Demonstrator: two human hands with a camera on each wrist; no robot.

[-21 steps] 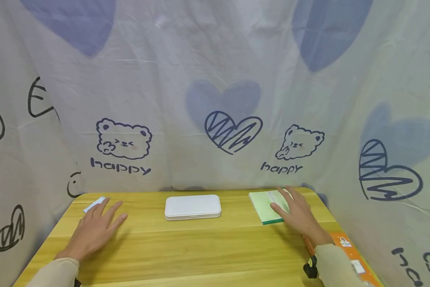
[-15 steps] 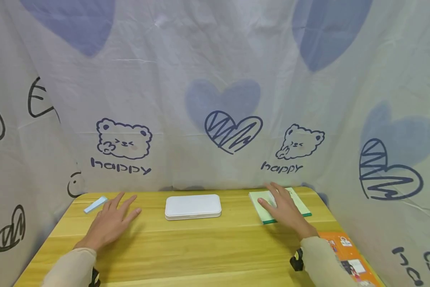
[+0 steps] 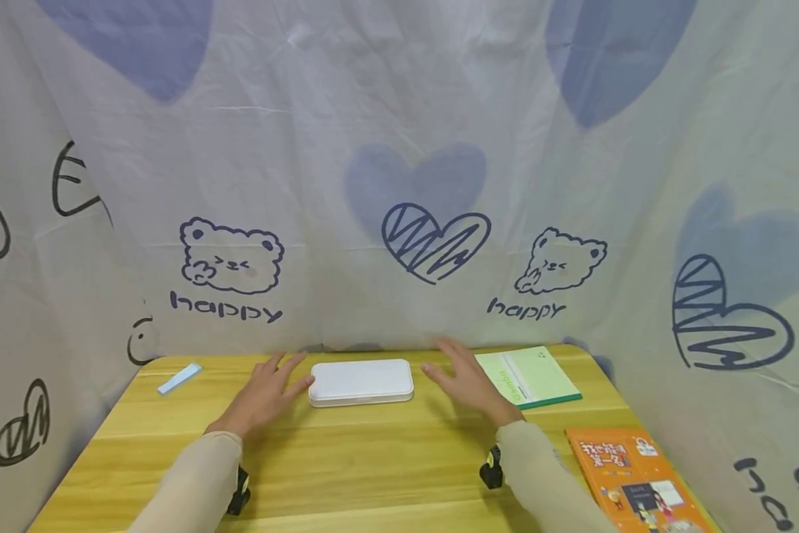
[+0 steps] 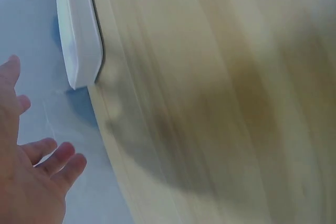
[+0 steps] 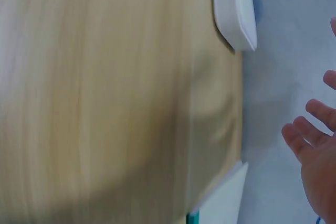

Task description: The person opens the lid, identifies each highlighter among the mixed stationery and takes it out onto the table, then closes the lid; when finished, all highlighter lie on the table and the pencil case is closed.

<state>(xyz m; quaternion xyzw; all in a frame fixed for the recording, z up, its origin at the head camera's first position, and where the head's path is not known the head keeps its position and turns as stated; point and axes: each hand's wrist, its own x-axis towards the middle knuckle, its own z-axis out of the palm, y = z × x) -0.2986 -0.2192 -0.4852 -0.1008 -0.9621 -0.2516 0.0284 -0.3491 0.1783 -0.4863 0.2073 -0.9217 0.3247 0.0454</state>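
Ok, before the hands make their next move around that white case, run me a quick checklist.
1. White case lying flat on the table: ok.
2. Left hand free: ok, it holds nothing, at the case's left end.
3. Right hand free: ok, it holds nothing, with a gap to the case's right end.
4. Left hand touching the case: cannot tell; they overlap in the head view.
5. Case gripped by both hands: not ok, neither grips it.
6. Green notebook, light blue strip and orange book clear of the case: ok, all lie apart from it.
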